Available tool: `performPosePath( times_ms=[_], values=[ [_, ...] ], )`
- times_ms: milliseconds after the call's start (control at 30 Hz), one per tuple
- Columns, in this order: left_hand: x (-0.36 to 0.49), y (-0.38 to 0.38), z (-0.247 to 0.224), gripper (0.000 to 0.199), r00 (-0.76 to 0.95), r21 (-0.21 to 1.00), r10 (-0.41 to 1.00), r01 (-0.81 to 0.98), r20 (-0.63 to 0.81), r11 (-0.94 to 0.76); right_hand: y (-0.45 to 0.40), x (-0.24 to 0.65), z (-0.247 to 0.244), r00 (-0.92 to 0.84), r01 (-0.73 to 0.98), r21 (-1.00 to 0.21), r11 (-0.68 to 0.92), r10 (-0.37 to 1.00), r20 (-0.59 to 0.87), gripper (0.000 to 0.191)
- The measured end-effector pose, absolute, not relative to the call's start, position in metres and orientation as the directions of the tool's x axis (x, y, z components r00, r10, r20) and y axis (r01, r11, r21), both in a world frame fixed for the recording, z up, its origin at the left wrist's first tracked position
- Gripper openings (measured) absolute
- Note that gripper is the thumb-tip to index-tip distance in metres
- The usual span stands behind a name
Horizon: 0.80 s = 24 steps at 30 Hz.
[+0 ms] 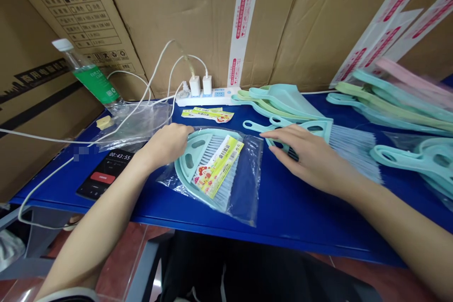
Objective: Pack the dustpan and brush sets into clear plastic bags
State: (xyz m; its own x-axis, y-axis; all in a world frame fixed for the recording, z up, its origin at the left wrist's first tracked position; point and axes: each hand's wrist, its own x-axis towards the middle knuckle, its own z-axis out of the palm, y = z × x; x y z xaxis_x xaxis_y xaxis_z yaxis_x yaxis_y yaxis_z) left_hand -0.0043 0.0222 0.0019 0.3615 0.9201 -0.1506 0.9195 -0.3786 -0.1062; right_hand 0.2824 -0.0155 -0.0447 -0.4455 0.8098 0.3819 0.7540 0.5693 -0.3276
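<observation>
A pale turquoise dustpan and hand brush lie nested in a clear plastic bag on the blue table. A yellow-green label card with mushroom pictures rests over the bristles. My left hand is closed at the bag's left end, by the handles; its fingertips are mostly hidden. To the right of the bag, my right hand is open, thumb and fingers apart and nothing between them. It hovers over or touches loose turquoise brushes; contact is unclear.
Behind are loose dustpans, spare label cards and a power strip with cables. A phone, plastic bags and a tilted bottle are left. Bagged sets pile up right. Cardboard boxes wall the back.
</observation>
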Motion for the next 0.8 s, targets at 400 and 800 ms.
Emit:
performPosePath(
  times_ms=[400, 800],
  values=[
    [0.009, 0.024, -0.016, 0.047, 0.543, 0.055, 0.840, 0.838, 0.014, -0.543, -0.027, 0.275, -0.036, -0.517, 0.660, -0.464, 0.591, 0.805, 0.289, 0.035],
    [0.011, 0.025, -0.027, 0.050, 0.644, 0.082, 0.760, 0.755, 0.092, -0.650, -0.033, 0.266, -0.045, -0.625, 0.652, -0.450, 0.611, 0.768, 0.138, 0.056]
  ],
)
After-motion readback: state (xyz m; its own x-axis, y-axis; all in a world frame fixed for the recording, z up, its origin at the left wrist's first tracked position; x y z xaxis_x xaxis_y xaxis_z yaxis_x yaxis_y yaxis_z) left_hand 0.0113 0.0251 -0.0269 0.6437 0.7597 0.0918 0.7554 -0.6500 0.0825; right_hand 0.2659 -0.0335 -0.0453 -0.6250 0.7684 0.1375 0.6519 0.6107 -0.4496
